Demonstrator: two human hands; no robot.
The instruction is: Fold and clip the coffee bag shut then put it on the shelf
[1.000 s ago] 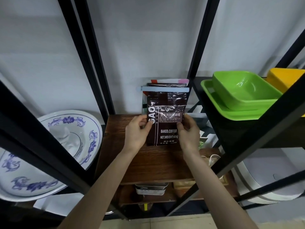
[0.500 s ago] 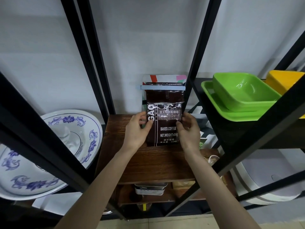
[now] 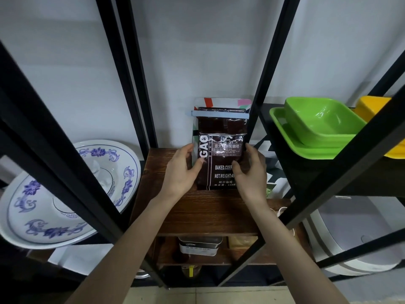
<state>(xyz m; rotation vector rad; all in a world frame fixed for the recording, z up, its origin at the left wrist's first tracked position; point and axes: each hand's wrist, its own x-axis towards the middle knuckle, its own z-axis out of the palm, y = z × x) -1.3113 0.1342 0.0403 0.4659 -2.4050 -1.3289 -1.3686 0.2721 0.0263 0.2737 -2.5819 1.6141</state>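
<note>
Since a moment ago the coffee bag [image 3: 221, 137] has settled upright at the back edge of the shelf [image 3: 208, 211], blue clip [image 3: 219, 114] across its folded top, my left hand [image 3: 182, 172] and right hand [image 3: 252, 174] gripping its sides; I judge only letting go remains.

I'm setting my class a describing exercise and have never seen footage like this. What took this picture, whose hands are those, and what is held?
No machine here: a person wears a camera on the head, looking forward and down, so you see their own arms. The left hand and right hand grip the sides of a dark coffee bag standing upright on a wooden shelf. A blue clip holds its folded top shut. A blue-and-white bowl sits left, green dishes right.
</note>
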